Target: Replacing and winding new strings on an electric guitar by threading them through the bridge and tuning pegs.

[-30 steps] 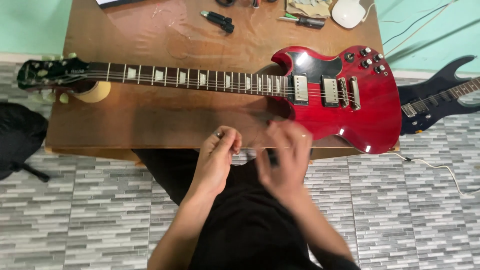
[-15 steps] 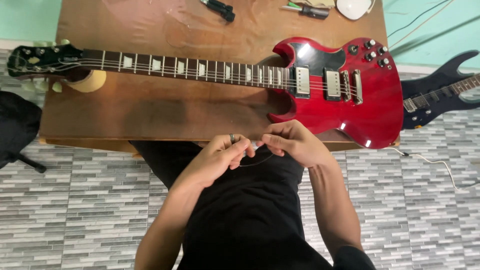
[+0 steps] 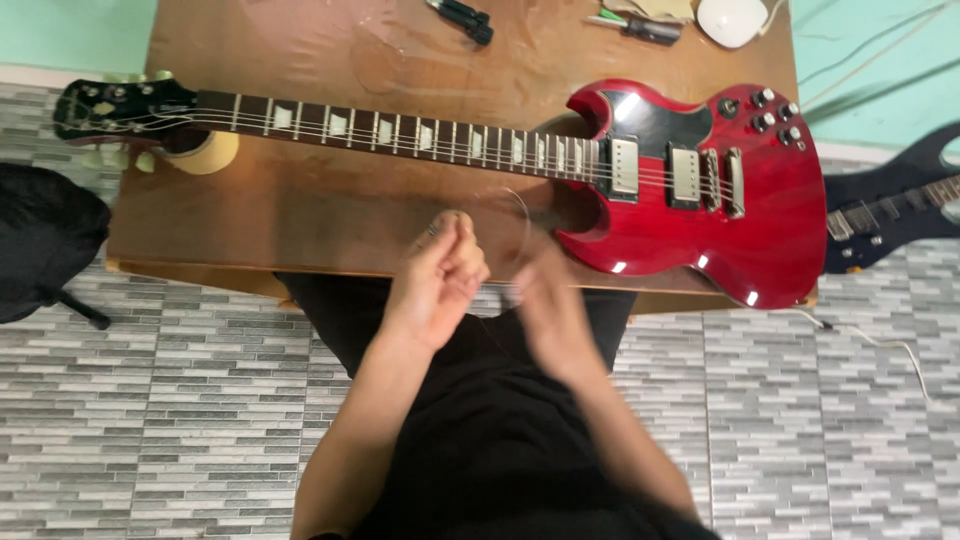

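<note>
1. Left hand (image 3: pixel 440 275) is clenched over the table edge, pinching one end of a thin guitar string (image 3: pixel 520 215) that loops above it.
2. Right hand (image 3: pixel 545 310) is blurred; grip cannot be told.
3. Beyond them, the red electric guitar (image 3: pixel 700 215) lies flat on the wooden table (image 3: pixel 330 215); the loose string is not yet fitted.
4. Far edge: screwdrivers (image 3: pixel 460 18).

Left hand (image 3: pixel 440 275) fisted — right hand (image 3: pixel 545 305) blurred, close beside.
</note>
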